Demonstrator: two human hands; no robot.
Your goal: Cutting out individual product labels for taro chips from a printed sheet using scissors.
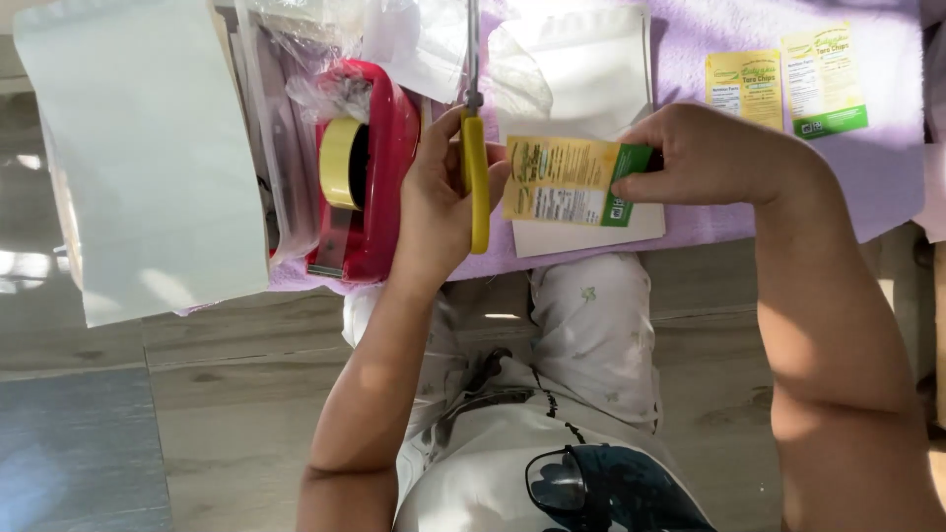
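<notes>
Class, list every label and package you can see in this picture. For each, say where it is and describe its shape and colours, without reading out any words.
Yellow-and-green rectangular paper label: pinched in the right hand, beside the yellow-handled scissors in the left hand.
Two matching yellow-and-green labels: lying flat on the purple cloth, upper right.
White flat pouch: top centre, behind the held label.

Home packing table: tape dispenser (360, 167), labels (788, 84)
</notes>
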